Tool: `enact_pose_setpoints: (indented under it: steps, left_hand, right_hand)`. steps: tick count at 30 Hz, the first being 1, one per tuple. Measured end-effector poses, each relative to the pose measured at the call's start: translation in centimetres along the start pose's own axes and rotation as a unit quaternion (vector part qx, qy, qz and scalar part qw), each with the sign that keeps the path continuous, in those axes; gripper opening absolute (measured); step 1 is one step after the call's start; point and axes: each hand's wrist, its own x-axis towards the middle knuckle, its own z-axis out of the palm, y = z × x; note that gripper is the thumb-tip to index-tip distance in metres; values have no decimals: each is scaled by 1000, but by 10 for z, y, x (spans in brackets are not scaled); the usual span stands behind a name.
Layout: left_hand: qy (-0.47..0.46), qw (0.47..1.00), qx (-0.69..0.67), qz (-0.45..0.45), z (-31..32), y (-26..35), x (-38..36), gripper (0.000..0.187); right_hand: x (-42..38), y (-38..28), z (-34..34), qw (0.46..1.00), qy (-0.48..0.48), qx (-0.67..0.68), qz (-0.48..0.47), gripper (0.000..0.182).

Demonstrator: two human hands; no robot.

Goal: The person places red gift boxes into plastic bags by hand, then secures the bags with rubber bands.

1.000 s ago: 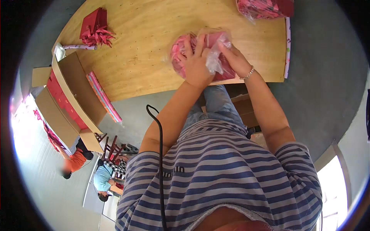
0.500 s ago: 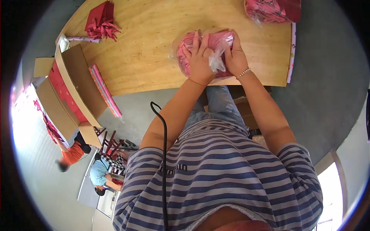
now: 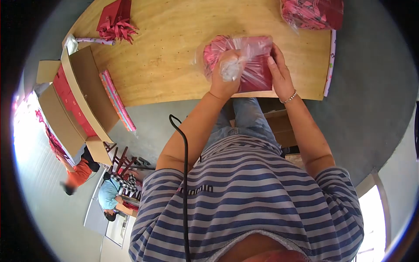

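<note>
A pack of red gift bags (image 3: 256, 72) with pink ribbon handles lies on the wooden table, inside a clear plastic bag (image 3: 251, 54). My left hand (image 3: 224, 78) is closed in a fist around a bunched part of the clear plastic, over the ribbon side of the pack. My right hand (image 3: 281, 76) grips the pack's right edge, thumb toward the top face and fingers along the side. Some of its fingertips are hard to see.
On the wooden table (image 3: 166, 65), another wrapped red pack (image 3: 312, 15) lies far right and red bags with ribbons (image 3: 115, 19) far left. An open cardboard box (image 3: 94, 83) holding red items and patterned rolls (image 3: 117, 100) stand at left. Two people are beyond.
My left hand has drawn the plastic together into its fist, uncovering more of the pack's red face to view. My right hand has shifted from the pack's top to its right edge.
</note>
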Motion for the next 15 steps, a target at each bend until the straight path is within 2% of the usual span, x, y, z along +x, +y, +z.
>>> enact_pose_setpoints:
  steps: [1,3,4,5,7,9,11,13,15]
  left_hand:
    - [15,1000,5,14,2,-4,-2,9]
    - [42,997,-27,67,5,-9,0,9]
    - [42,996,-29,67,5,-12,-1,9]
    - [30,996,4,86,4,-11,0,10]
    - [19,994,36,104,4,-13,1,11]
    - [-10,987,17,157,3,-18,4,17]
    - [-19,988,12,154,1,-17,2,19]
    - [-26,988,7,150,1,-15,1,21]
    - [24,983,-37,175,6,-17,-2,28]
  right_hand:
    - [-2,0,4,1000,-2,2,0,60]
    - [-3,-18,11,989,61,-59,-125,62]
    - [3,-30,7,944,88,-213,-236,69]
    - [7,-40,3,944,88,-216,-235,69]
    - [12,-54,0,912,-5,-329,-245,68]
    - [24,-56,1,918,-35,-293,-265,63]
    - [32,-51,-5,868,-153,-416,-225,61]
    - [35,-42,-5,864,-156,-420,-228,63]
    - [37,-50,1,859,-160,-425,-234,64]
